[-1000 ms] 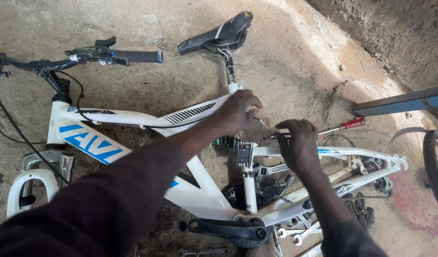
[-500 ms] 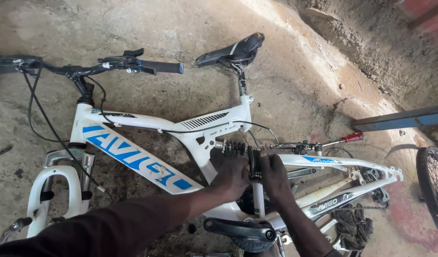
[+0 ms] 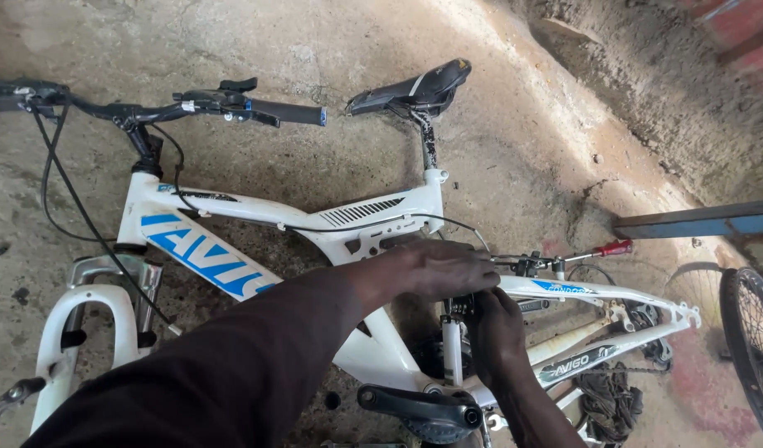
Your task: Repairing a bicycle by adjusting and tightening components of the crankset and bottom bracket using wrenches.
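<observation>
Meanwhile, both hands work at a white bicycle frame [image 3: 232,211].
Left hand [image 3: 444,270] rests curled on the frame; right hand [image 3: 496,328] grips parts below, hold unclear.

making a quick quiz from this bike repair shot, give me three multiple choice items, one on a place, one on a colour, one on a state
1. Where is the saddle?
A. far side of the frame, top of picture
B. under the right hand
C. on the loose wheel

2. What colour is the bike frame?
A. red
B. white with blue lettering
C. black

3. How do the hands stand?
A. both lifted clear
B. one on the handlebar
C. both on the frame's middle

Answers:
1 A, it lies above the frame.
2 B, white tubes, blue letters.
3 C, the left hand and the right hand rest near the seat tube, away from the handlebar.
</observation>
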